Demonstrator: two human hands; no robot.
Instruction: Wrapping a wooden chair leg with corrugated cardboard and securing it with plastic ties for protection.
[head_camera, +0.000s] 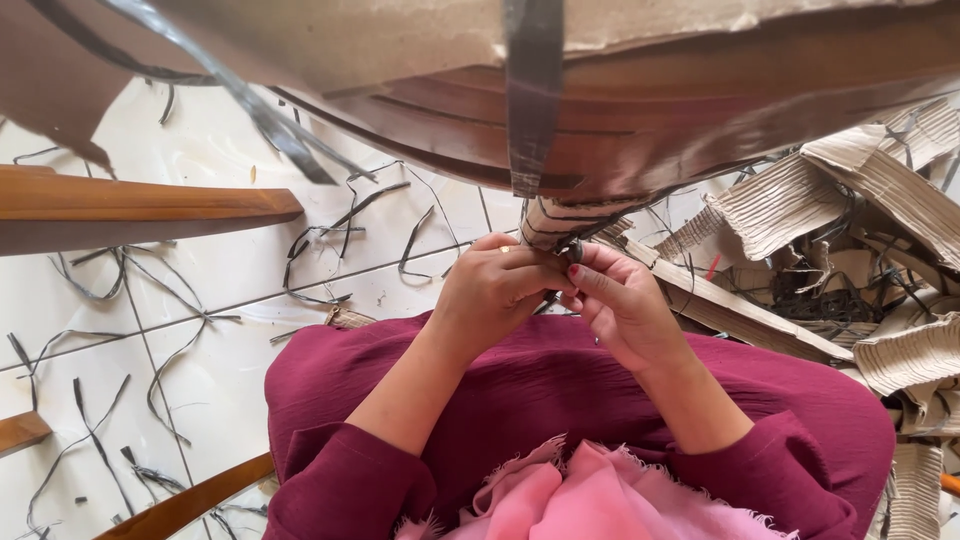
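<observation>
Both hands meet just below a wooden furniture piece (620, 110) still half wrapped in corrugated cardboard, and this looks like the unwrapping step: stripping the packing off one leg. The left hand (490, 290) is curled with its fingers (520, 262) closed around the cardboard-wrapped leg end (555, 220) and what seems to be a thin dark strap there. The right hand (625, 305) has thumb and forefinger pinched together on the same spot, touching the left hand's fingertips; the exact thing pinched is too small to tell, though a dark strap is likely. The leg end hangs directly under the furniture piece, just above the person's lap in a maroon garment (560, 400).

Judging from this, the next move calls for a firm pull or peel away from the leg while the other hand steadies it, as the strap looks tight against the cardboard.

A wide dark strap (532, 90) runs down the front of the furniture piece. Right of the leg end, torn corrugated cardboard sheets (870, 240), tan and ribbed, lie heaped on the floor. Left of it, cut black straps (320, 250) lie scattered over the white floor tiles (200, 300). No labels or signs show.
</observation>
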